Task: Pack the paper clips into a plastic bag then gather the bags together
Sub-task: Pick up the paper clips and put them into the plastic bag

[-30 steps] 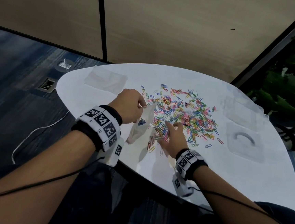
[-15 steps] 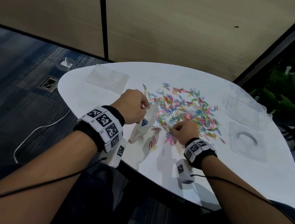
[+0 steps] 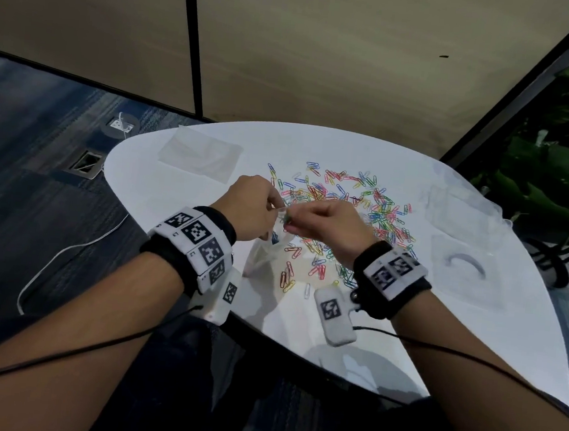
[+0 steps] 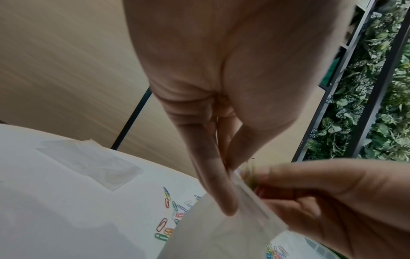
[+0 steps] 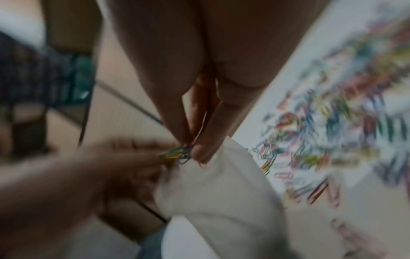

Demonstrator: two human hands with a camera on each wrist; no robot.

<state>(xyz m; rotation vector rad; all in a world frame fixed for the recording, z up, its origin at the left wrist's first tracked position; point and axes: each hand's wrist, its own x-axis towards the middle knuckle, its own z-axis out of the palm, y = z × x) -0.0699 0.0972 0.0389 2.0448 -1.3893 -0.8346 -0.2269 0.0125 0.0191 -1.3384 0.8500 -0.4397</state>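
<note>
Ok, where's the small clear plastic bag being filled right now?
Head view: the small clear plastic bag hangs from the left hand at the table's near-left, beside the right hand.

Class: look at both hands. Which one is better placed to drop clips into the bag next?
Right. The right hand already pinches coloured paper clips at the mouth of the clear plastic bag, which the left hand holds.

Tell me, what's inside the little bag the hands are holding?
The plastic bag is cloudy, so its inside is mostly hidden. One dark speck shows through. The right hand pinches a few paper clips at its mouth.
</note>
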